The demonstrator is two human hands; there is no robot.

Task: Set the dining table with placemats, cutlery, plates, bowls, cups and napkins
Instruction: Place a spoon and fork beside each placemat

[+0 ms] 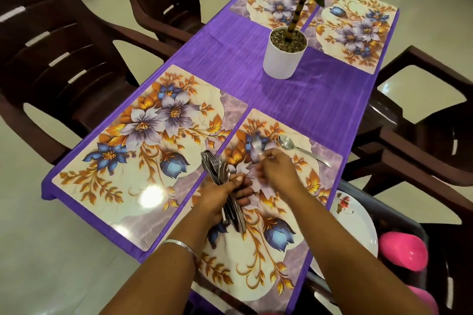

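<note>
Four glossy placemats printed with purple and blue flowers and orange leaves lie on the surface (320, 100), two near and two far; the near right placemat (258, 258) sits under both hands. A steel spoon (302, 149) lies at its far right corner, bowl pointing left. The surface wears a purple cloth, with a white pot (282, 57) holding a green plant at its middle. Dark brown plastic chairs (58, 59) stand around it on a pale tiled floor. At the lower right, a dark crate (399, 215) holds a floral white plate (358, 225) and pink cups (403, 252). The left hand (225, 197) grips a bundle of cutlery (217, 169), fingers curled round the handles. The right hand (276, 171) hovers just beside it, fingers bunched; what they pinch is blurred.
</note>
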